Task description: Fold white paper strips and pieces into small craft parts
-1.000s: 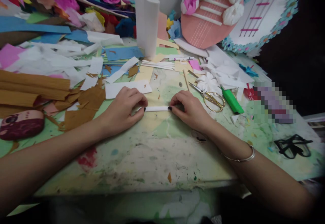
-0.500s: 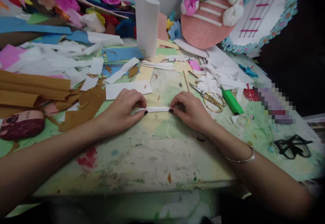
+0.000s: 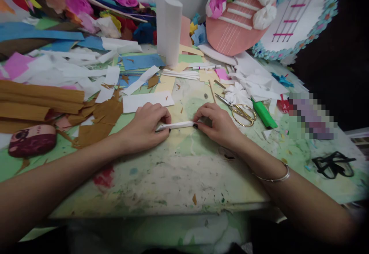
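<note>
A narrow white paper strip [image 3: 180,125] lies across the paint-stained table [image 3: 178,177], stretched between my two hands. My left hand [image 3: 145,127] pinches its left end with thumb and fingers closed. My right hand [image 3: 219,125] pinches the right end the same way, fingers curled down onto the table. The strip tilts a little, its left end lower. A silver bangle [image 3: 273,177] sits on my right wrist.
Gold-handled scissors [image 3: 240,112] and a green marker [image 3: 263,113] lie right of my right hand. Brown and white paper scraps [image 3: 98,108] crowd the left. An upright white paper roll [image 3: 171,31] stands behind. Paper guitar models [image 3: 239,15] lean at the back right. Black glasses [image 3: 333,164] lie far right.
Both hands have stayed on the strip. The strip has narrowed and its left end has dipped slightly, as my fingers rolled or folded it. The view has shifted a little.
</note>
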Demonstrator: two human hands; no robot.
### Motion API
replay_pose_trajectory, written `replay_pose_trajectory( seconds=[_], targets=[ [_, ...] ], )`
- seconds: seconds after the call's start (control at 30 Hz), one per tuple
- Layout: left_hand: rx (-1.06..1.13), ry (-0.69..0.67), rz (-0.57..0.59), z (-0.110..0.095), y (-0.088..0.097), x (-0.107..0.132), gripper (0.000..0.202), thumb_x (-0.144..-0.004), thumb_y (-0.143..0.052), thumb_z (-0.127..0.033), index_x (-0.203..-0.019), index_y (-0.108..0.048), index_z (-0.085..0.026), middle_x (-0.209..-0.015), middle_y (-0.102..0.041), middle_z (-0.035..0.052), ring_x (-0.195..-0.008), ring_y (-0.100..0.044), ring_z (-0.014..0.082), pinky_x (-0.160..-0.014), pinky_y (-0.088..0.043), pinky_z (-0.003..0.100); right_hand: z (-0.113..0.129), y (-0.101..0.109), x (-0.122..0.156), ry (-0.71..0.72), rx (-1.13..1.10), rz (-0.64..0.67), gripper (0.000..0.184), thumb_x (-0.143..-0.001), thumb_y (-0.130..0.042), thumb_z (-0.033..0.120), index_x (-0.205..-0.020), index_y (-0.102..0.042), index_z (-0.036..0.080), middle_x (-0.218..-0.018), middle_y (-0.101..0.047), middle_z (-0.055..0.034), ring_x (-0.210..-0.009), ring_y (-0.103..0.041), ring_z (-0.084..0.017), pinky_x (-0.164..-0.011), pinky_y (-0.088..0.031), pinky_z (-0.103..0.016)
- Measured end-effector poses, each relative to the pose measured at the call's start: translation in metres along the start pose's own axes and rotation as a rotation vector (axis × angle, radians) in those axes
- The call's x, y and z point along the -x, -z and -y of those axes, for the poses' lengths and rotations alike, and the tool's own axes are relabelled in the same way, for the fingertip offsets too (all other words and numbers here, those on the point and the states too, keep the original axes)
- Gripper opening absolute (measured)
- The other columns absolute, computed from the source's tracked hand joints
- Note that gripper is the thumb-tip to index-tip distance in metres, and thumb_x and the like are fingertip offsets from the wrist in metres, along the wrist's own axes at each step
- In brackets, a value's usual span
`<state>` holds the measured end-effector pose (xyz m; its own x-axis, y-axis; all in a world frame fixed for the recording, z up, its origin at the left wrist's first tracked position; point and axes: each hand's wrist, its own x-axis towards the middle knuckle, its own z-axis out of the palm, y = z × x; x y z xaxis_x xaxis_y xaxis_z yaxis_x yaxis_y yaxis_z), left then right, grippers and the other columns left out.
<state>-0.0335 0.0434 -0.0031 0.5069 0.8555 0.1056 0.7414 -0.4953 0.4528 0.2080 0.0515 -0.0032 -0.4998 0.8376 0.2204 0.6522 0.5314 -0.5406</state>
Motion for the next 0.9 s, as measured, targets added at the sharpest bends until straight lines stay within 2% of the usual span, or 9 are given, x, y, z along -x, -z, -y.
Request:
replay_pose_trajectory(
  seconds=[0.23, 0.43, 0.5, 0.67, 0.9],
  targets=[
    [0.236, 0.019, -0.067, 0.0000, 0.0022, 0.0022, 0.011, -0.072, -0.053, -0.023, -0.081, -0.057, -0.018, -0.080, -0.059, 0.0014, -0.074, -0.053, 0.0157, -0.068, -0.041, 0.029, 0.0024, 0.0013, 0.0018, 0.019, -0.037, -0.026, 0.011, -0.076, -0.060, 0.009, -0.077, -0.063, 0.020, -0.079, -0.065, -0.0026, -0.081, -0.056, -0.017, -0.076, -0.043, -0.032],
    [0.420, 0.067, -0.121, 0.0042, 0.0015, 0.0048, 0.008, -0.076, -0.059, -0.025, -0.079, -0.061, -0.018, -0.073, -0.062, -0.0017, -0.064, -0.054, 0.0110, -0.058, -0.042, 0.023, 0.0009, 0.0037, 0.0042, -0.085, -0.141, -0.040, 0.009, -0.074, -0.061, 0.011, -0.076, -0.064, 0.019, -0.075, -0.064, -0.0008, -0.076, -0.056, -0.015, -0.071, -0.043, -0.030],
    [0.432, 0.072, -0.128, 0.0054, 0.0013, 0.0051, 0.008, -0.076, -0.061, -0.025, -0.078, -0.062, -0.018, -0.071, -0.061, -0.0021, -0.063, -0.053, 0.0106, -0.057, -0.041, 0.022, 0.0000, 0.0044, 0.0044, -0.112, -0.164, -0.040, 0.009, -0.072, -0.062, 0.011, -0.075, -0.064, 0.019, -0.073, -0.063, -0.0001, -0.072, -0.055, -0.014, -0.068, -0.042, -0.029],
    [0.411, 0.031, -0.141, 0.0065, 0.0016, 0.0047, 0.009, -0.078, -0.061, -0.026, -0.079, -0.064, -0.018, -0.078, -0.065, -0.0006, -0.070, -0.057, 0.0116, -0.064, -0.045, 0.023, -0.0001, 0.0047, 0.0047, -0.126, -0.174, -0.034, 0.009, -0.072, -0.062, 0.011, -0.074, -0.065, 0.019, -0.072, -0.062, 0.0004, -0.070, -0.054, -0.012, -0.066, -0.040, -0.028],
    [0.303, -0.009, -0.167, 0.0074, 0.0032, 0.0044, 0.013, -0.079, -0.062, -0.029, -0.083, -0.069, -0.019, -0.085, -0.068, 0.0017, -0.077, -0.060, 0.0134, -0.069, -0.046, 0.025, 0.0003, 0.0045, 0.0054, -0.147, -0.259, -0.039, 0.007, -0.072, -0.061, 0.013, -0.074, -0.064, 0.019, -0.074, -0.064, 0.0007, -0.067, -0.054, -0.011, -0.063, -0.040, -0.027]
  ],
)
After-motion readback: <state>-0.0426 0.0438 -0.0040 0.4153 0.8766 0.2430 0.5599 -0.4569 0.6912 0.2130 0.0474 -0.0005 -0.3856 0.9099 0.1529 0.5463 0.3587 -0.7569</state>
